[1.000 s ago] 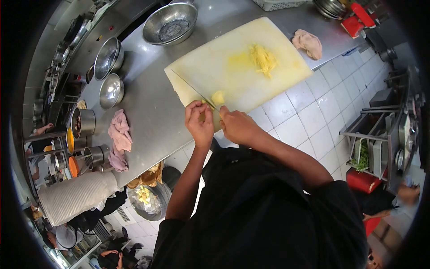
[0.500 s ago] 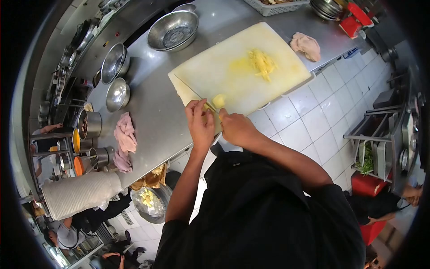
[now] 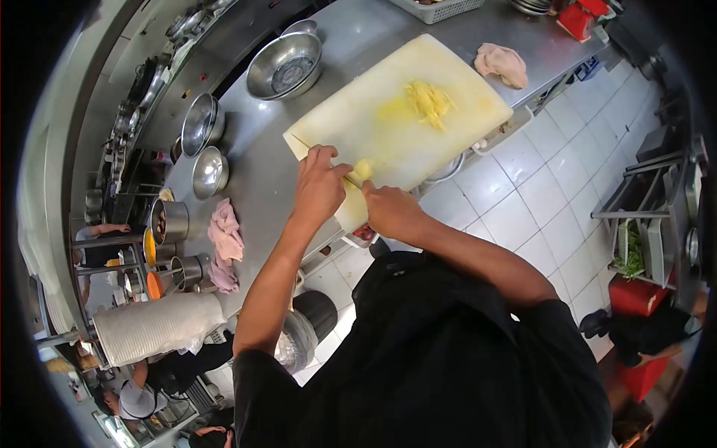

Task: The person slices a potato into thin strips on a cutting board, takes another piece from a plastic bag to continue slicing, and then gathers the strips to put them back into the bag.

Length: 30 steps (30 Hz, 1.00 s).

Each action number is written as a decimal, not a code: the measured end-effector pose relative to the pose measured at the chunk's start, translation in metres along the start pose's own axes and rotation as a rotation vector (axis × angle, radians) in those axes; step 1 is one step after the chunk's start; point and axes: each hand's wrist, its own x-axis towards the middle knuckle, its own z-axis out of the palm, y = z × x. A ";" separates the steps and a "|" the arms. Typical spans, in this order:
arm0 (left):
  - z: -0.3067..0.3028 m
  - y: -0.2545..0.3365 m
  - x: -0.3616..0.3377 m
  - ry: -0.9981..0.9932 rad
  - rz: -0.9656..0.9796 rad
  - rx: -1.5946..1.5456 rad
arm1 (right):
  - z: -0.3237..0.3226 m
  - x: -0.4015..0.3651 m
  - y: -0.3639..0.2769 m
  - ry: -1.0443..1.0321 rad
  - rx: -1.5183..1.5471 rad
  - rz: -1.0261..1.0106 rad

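My right hand is closed around the handle end of a knife, whose thin blade runs up and left across the near-left part of the white cutting board. Beside the blade is my left hand, fingers bent down at the board; whatever lies under them is hidden. A pale yellow peeled vegetable piece rests on the board just past the knife, between both hands. Farther back on the board lies a loose pile of yellow cut strips, with a wet yellow stain around it.
Metal bowls stand along the left of the steel table. Pink cloths lie left, another pink cloth beyond the board. A red scale is far right. Other people are at the lower left and right.
My left hand has turned and shifted left, its fingers now lower over the blade. My right hand stays near the same place on the knife. The view has shifted slightly.
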 end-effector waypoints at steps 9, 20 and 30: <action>0.012 0.003 -0.002 0.137 -0.098 -0.134 | -0.003 0.003 0.001 -0.067 -0.005 0.026; 0.087 0.026 -0.043 0.754 -0.623 -0.831 | -0.008 0.011 0.004 -0.142 -0.060 0.091; 0.092 0.033 -0.037 0.813 -0.606 -0.899 | -0.005 0.011 -0.001 -0.129 -0.082 0.130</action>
